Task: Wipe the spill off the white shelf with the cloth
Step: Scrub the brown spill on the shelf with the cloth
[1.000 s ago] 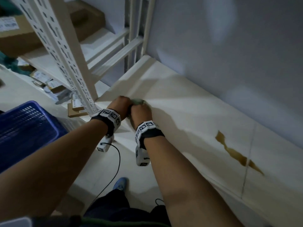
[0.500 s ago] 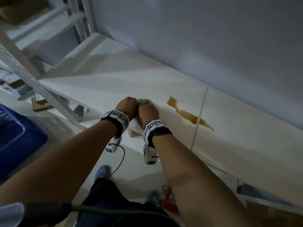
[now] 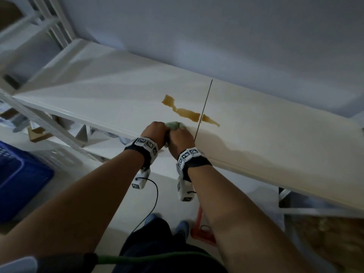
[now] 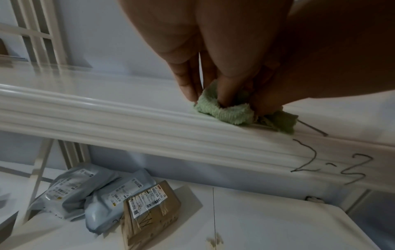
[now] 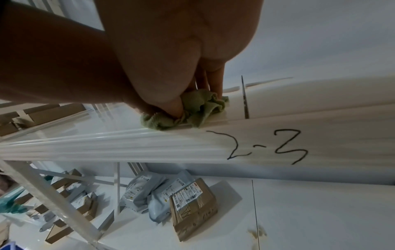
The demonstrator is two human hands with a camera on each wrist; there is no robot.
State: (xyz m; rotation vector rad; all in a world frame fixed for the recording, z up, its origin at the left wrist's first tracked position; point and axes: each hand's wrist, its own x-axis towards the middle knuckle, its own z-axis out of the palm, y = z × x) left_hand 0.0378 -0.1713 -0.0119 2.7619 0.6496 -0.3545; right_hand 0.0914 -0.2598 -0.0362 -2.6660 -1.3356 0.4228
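Observation:
A bunched green cloth lies at the front edge of the white shelf. My left hand and my right hand sit side by side on it, both gripping it with curled fingers. In the left wrist view the cloth is pressed onto the shelf lip by fingers. In the right wrist view the cloth bulges out under the fingers. A brown spill streaks the shelf just beyond and to the right of the cloth, crossing the panel seam.
A grey wall backs the shelf. The lower shelf holds grey mailer bags and a brown parcel. A blue crate stands on the floor at left. "2-3" is written on the shelf's front lip.
Both hands have slid the cloth rightward along the shelf's front edge, from the left post area to just short of the spill. The grip on the cloth is unchanged.

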